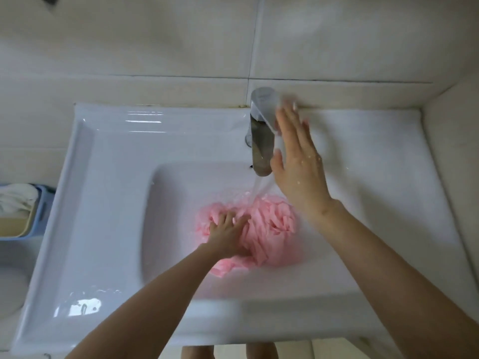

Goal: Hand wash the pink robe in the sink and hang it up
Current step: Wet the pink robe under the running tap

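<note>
The pink robe (269, 229) lies bunched and wet in the bowl of the white sink (103, 193). Water runs from the chrome faucet (261, 141) onto the robe's far edge. My left hand (228, 234) lies flat on the robe with fingers spread, pressing it down. My right hand (298, 161) is raised beside the faucet with straight fingers, its fingertips blurred near the faucet's lever; it holds nothing. Water drops show on its back.
A blue basket (39, 211) with white cloth stands left of the sink. Tiled wall (155, 47) rises behind the sink and a wall corner closes the right side. The sink's flat ledges lie left and right of the bowl.
</note>
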`<action>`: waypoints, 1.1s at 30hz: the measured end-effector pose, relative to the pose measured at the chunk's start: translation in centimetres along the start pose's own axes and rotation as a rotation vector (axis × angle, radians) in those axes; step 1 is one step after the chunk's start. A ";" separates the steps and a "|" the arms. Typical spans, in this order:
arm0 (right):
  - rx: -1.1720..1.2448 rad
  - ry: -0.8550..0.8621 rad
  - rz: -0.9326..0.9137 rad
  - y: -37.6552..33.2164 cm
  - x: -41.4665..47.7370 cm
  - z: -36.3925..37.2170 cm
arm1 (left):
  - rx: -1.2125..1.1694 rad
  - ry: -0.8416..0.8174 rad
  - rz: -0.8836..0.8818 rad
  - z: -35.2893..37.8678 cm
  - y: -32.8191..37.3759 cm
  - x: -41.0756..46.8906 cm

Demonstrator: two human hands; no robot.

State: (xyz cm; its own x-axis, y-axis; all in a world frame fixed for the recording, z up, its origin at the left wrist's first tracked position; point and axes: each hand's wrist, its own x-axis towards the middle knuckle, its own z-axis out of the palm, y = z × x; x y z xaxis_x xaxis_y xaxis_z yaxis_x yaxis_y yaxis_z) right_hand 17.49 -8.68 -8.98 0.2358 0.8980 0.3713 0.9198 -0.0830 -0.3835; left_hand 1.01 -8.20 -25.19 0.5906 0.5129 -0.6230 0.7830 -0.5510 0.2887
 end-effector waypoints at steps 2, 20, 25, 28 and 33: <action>-0.047 -0.071 -0.020 0.3 -2.0 0.6 | 0.007 0.037 0.005 -0.3 -0.2 -0.8; -0.216 -1.117 0.106 5.1 -11.6 11.6 | 0.139 -0.031 -0.012 0.9 -1.8 -0.1; -0.125 -1.131 0.306 3.4 -11.6 11.3 | -0.172 0.079 -0.095 2.1 -1.7 -0.5; 0.041 -1.031 0.273 2.5 -12.2 10.9 | -0.265 0.146 -0.164 2.7 -1.2 -1.2; -0.015 -0.867 0.466 1.2 -13.0 11.5 | -0.418 0.132 -0.384 3.0 -0.2 -1.2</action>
State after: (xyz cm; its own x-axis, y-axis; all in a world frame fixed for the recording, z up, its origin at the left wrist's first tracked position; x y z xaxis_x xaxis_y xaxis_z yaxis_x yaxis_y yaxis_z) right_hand 11.88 -15.43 -23.99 0.2694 0.7791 -0.5660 0.7983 -0.5094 -0.3212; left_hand -0.43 -10.75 -26.67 0.2473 0.7169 -0.6518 0.9406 -0.0160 0.3393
